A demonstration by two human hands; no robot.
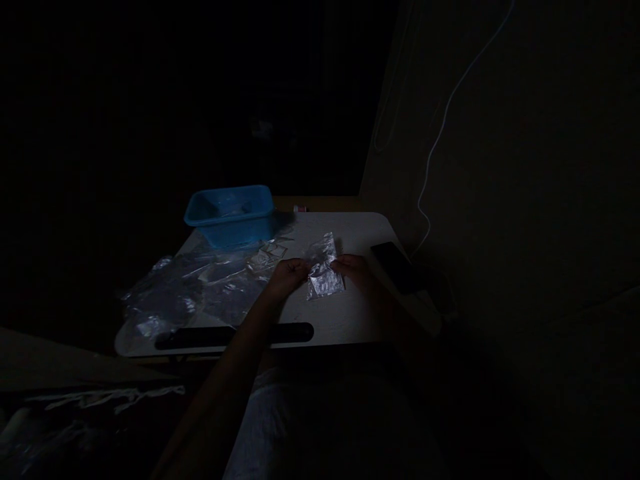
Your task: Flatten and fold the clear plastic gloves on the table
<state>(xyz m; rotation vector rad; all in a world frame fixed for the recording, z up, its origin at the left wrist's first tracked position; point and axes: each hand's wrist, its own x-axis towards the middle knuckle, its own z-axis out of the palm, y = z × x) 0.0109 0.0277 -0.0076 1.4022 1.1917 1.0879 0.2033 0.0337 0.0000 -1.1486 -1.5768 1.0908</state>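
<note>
A small clear plastic bag [326,279] is held up over the white table, its shiny film catching the light. My left hand [292,273] pinches its left edge. On the opposite edge, my right hand [352,266] grips it between thumb and fingers. What the bag contains, if anything, is too dark to make out. Left of my left hand lies a spread of larger clear plastic bags [220,293], with a small pale printed packet or label [273,251] among them.
A blue plastic basin [240,229] stands at the table's back left with clear plastic inside. On the right lies a dark phone [397,267], near a white cable [429,160] hanging by the wall. A black ledge [293,333] runs along the front of the white table [345,327]. The room is very dark.
</note>
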